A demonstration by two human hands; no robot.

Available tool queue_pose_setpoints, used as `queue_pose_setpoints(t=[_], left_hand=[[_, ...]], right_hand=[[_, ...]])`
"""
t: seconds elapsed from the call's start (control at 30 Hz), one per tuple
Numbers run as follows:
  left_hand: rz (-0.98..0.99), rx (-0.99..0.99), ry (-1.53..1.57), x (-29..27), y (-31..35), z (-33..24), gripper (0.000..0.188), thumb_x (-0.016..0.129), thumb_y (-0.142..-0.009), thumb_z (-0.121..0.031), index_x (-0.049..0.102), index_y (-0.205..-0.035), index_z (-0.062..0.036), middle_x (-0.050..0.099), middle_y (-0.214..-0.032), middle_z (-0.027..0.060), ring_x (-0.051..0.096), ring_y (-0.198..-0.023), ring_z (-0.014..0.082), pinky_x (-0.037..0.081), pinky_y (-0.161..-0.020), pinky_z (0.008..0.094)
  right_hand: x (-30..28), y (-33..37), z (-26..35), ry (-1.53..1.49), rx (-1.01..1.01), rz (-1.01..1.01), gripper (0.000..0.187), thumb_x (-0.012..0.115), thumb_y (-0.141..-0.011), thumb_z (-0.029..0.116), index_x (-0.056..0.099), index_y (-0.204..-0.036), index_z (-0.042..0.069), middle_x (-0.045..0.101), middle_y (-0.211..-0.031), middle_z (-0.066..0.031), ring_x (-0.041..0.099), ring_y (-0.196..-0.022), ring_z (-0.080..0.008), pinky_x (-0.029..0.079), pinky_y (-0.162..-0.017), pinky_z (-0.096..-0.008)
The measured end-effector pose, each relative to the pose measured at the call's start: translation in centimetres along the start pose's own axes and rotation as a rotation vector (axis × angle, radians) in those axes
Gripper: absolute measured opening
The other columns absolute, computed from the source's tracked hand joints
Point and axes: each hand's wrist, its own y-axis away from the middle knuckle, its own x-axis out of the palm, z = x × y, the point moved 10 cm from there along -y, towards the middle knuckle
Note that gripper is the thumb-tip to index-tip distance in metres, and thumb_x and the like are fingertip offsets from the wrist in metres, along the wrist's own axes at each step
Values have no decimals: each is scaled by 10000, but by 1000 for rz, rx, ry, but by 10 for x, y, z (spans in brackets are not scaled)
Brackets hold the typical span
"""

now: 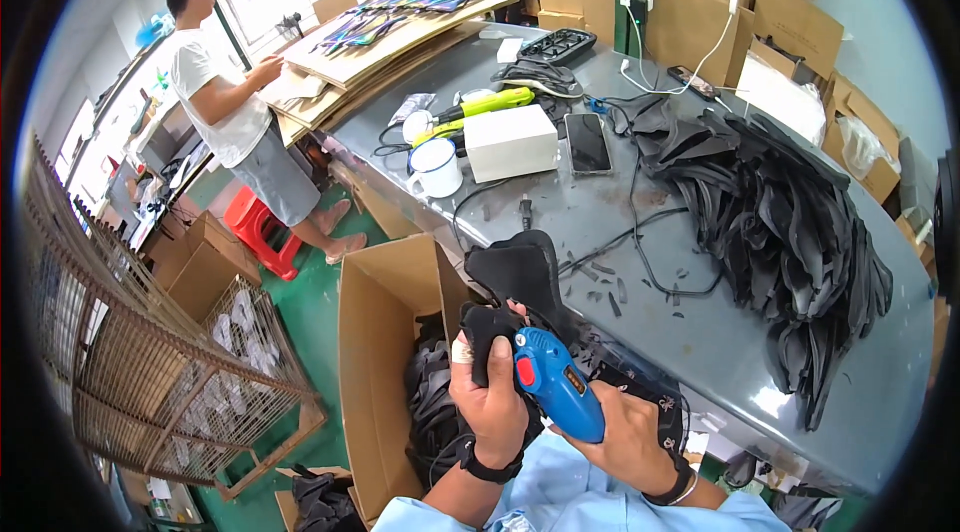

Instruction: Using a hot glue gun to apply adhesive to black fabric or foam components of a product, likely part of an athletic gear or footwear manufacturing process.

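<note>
My left hand grips a black padded fabric piece, its thumb pressed on the near end and a pale wrap on one finger. The wide part of the piece rises past the hand, beside the table edge. In my right hand is a blue handheld power tool with a red button. The tool's front end meets the black piece next to my left fingers; its tip is hidden. Under my left hand stands an open cardboard box holding several dark pieces.
A large heap of black strips covers the right of the grey table. Small black scraps lie nearer. Farther back are a white box, a mug, a phone and cables. A person stands at left by stacked boards.
</note>
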Motion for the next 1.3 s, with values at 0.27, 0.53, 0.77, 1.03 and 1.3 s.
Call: queue_pose_setpoints(t=[0.27, 0.53, 0.77, 1.03, 1.3], left_hand=[[186, -12, -95, 5, 6, 9, 265, 511, -936, -58, 498, -1183, 36, 604, -1059, 125, 601, -971, 201, 488, -872, 323], [393, -300, -282, 8, 8, 17, 308, 680, -809, -15, 593, -1103, 7, 632, -978, 30, 580, -869, 96, 461, -781, 230], [610, 35, -612, 50, 17, -8, 374, 742, -732, -54, 591, -1070, 3, 650, -1023, 104, 628, -885, 185, 481, -804, 271], [730, -413, -124, 66, 102, 56, 302, 562, -840, -232, 565, -1006, 19, 625, -804, 128, 593, -744, 229, 480, -697, 347], [356, -255, 413, 60, 31, 33, 560, 473, -925, -510, 452, -1238, -46, 538, -1155, 95, 501, -1097, 215, 383, -976, 404]], right_hand=[[-11, -2, 4, -29, 15, -4, 617, 841, -658, 297, 496, -1038, -44, 629, -717, -166, 657, -594, -304, 521, -536, -348], [-51, -32, -30, -243, 174, -148, 619, 811, -695, 337, 483, -1089, -9, 636, -748, -167, 663, -638, -317, 521, -575, -345], [-53, -45, -48, -618, 345, -95, 556, 753, -741, 70, 442, -1197, 0, 594, -898, -38, 584, -826, -91, 490, -743, -252], [-58, -43, -53, -838, 341, -308, 445, 747, -757, 172, 487, -1083, 16, 597, -860, -50, 574, -793, -117, 478, -729, -277], [-71, -48, -24, -543, 199, -201, 544, 783, -733, 253, 489, -1113, -2, 634, -858, -126, 647, -769, -203, 508, -679, -337]])
